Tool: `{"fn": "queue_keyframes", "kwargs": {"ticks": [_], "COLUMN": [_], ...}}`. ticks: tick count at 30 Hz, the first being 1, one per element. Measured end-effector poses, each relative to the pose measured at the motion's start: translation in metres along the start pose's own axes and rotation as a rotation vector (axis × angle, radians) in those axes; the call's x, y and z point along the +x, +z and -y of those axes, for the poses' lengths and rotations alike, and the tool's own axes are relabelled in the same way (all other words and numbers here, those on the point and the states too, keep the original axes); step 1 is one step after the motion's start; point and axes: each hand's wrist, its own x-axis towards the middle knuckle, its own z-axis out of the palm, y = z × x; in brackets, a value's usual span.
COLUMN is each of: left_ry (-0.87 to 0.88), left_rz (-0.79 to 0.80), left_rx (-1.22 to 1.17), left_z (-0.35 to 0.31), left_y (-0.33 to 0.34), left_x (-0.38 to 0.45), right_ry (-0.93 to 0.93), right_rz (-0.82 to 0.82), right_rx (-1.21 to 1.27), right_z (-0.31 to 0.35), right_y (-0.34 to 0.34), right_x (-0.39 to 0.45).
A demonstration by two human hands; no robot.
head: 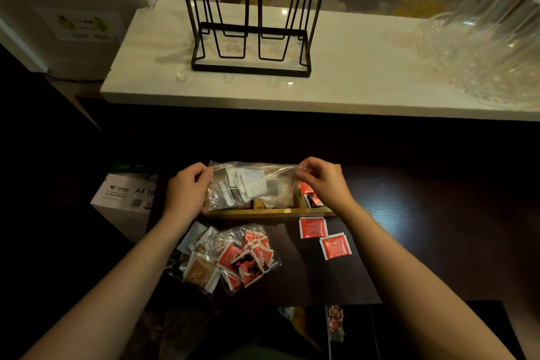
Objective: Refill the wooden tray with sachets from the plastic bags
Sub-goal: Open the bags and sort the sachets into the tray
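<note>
both hands (187, 187) (324, 181) pinch a clear bag (248, 184) over dark table (409, 228), white counter (350, 67) behind.

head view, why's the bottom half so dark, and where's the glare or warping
Head view: light falls on the white marble shelf while the dark table below is dim; a soft glare patch sits on the table right of the right hand; wide-angle distortion splays the black wire rack; the clear plastic bag is hazy.

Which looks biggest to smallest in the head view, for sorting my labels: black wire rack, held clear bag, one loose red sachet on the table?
1. Black wire rack
2. Clear bag, held by both hands
3. Loose red sachet

The rack stands farther away, yet looks largest.
</note>
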Motion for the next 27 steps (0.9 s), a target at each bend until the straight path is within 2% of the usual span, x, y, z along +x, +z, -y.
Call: {"fn": "queue_keyframes", "kwargs": {"ticks": [7, 14, 22, 27], "left_ry": [0.012, -0.028, -0.012, 0.021], "left_rz": [0.03, 0.108, 0.118, 0.13], "left_rx": [-0.022, -0.077, -0.13, -0.17], "left_z": [-0.008, -0.027, -0.044, -0.055], "left_y": [-0.001, 0.01, 0.004, 0.006], "left_x": [0.002, -0.005, -0.007, -0.009], "right_ry": [0.044, 0.252, 0.381, 0.392], "right_rz": [-0.017, -0.042, -0.12, -0.16], "right_rx": [0.041, 0.445, 0.537, 0.543], "right_z": [-0.008, -0.011, -0.013, -0.011], "right_y": [0.005, 0.015, 0.02, 0.024], "right_x": [-0.003, -0.011, -0.011, -0.012]}}
